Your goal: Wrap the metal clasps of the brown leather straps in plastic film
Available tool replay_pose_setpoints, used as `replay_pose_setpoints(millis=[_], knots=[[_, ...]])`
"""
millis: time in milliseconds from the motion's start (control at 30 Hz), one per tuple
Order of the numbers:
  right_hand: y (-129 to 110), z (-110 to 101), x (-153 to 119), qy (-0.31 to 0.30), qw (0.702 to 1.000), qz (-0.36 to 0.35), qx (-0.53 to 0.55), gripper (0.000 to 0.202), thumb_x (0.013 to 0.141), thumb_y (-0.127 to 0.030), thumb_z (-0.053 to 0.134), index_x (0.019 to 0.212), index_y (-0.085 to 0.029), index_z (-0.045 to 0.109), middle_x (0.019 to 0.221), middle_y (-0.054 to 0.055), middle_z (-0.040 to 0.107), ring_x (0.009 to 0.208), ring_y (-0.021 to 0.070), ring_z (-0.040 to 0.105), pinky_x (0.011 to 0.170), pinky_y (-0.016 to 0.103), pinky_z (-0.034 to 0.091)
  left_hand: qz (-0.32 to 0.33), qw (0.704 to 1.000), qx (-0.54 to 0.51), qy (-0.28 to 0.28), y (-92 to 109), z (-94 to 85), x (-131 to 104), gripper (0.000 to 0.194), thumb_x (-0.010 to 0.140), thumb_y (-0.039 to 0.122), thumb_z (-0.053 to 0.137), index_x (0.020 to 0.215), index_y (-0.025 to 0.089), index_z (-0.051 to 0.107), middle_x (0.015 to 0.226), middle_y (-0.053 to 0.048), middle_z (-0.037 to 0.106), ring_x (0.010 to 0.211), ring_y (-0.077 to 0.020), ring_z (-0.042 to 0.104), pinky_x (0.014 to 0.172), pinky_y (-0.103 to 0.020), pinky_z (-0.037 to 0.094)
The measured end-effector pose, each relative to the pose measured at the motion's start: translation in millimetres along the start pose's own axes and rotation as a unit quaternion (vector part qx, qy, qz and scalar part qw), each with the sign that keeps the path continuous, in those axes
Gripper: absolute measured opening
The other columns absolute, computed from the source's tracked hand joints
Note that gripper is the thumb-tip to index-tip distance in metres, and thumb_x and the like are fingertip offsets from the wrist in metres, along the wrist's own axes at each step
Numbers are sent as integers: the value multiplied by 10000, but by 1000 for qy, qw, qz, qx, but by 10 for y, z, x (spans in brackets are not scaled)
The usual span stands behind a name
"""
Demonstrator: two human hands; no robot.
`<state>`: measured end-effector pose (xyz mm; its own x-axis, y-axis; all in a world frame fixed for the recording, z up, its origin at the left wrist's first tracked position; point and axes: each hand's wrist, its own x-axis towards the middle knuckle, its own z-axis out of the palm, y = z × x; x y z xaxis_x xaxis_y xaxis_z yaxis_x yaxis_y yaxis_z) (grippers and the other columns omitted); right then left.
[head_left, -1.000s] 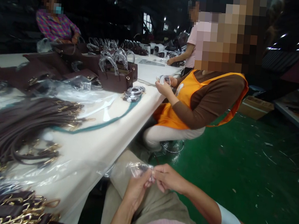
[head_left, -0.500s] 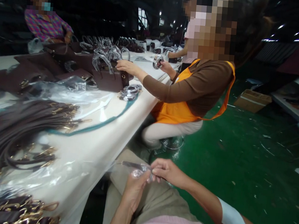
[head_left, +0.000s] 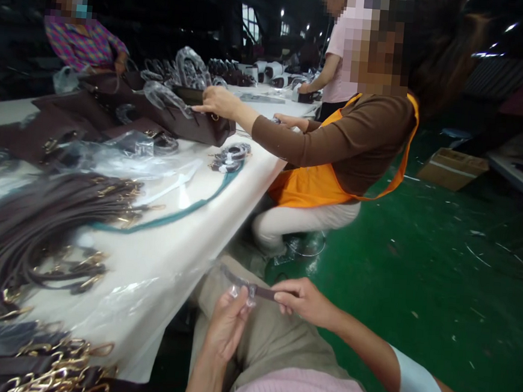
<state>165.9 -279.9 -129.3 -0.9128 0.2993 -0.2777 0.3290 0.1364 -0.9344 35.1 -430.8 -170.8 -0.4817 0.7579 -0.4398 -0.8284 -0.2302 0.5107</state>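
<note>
Over my lap, a dark brown strap [head_left: 265,293] runs between my two hands, its left part inside crinkled clear plastic [head_left: 236,291]. My left hand [head_left: 230,321] pinches the plastic and the strap within it. The bare end of the strap is gripped in the fingers of my right hand [head_left: 301,302], a short way to the right. On the table to the left lie a bundle of brown straps [head_left: 37,220] with gold clasps and, nearer me, another pile of gold clasps [head_left: 58,367].
A person in an orange apron [head_left: 325,186] sits ahead, one hand on a brown bag [head_left: 195,121] on the white table [head_left: 157,254]. Coiled wrapped straps [head_left: 231,157] lie near its edge. Two more people stand farther back. A cardboard box [head_left: 452,169] rests on the green floor.
My right hand has moved right, away from my left, and more bare strap shows between them. The neighbouring person's bag has tilted, and that person's far hand has come down to the table.
</note>
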Motion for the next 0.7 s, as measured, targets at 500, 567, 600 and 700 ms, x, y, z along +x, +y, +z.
replay_pose_setpoints(millis=[500,567,600,700], knots=[[-229,9,-80,-85,996,-24,27,671,937,-417,505,1513,-156,280,625,-45,535,491,68,427,498,189,356,-52,993,53,-89,-4,136,-84,300,716,255,820,932,98,683,770,-51,647,670,-106,577,643,-209,484],[-175,93,-59,-35,996,-65,-49,564,959,-381,468,1475,-173,378,638,-35,545,561,80,482,582,212,400,-34,988,86,-127,-34,227,-104,247,755,279,784,886,92,688,758,-68,654,707,-137,595,676,-239,483],[-139,141,-45,-14,996,-70,-57,527,961,-386,463,1441,-170,437,641,-30,553,565,81,488,589,215,406,-27,986,99,-134,-59,261,-114,229,763,293,774,837,94,688,734,-68,650,712,-147,598,678,-244,478],[-25,250,-30,10,998,-20,53,532,917,-498,521,1277,-114,599,646,-4,591,477,64,459,478,187,373,-36,983,135,-118,-166,225,-117,268,724,339,798,705,107,666,669,-66,636,725,-179,620,664,-258,476]])
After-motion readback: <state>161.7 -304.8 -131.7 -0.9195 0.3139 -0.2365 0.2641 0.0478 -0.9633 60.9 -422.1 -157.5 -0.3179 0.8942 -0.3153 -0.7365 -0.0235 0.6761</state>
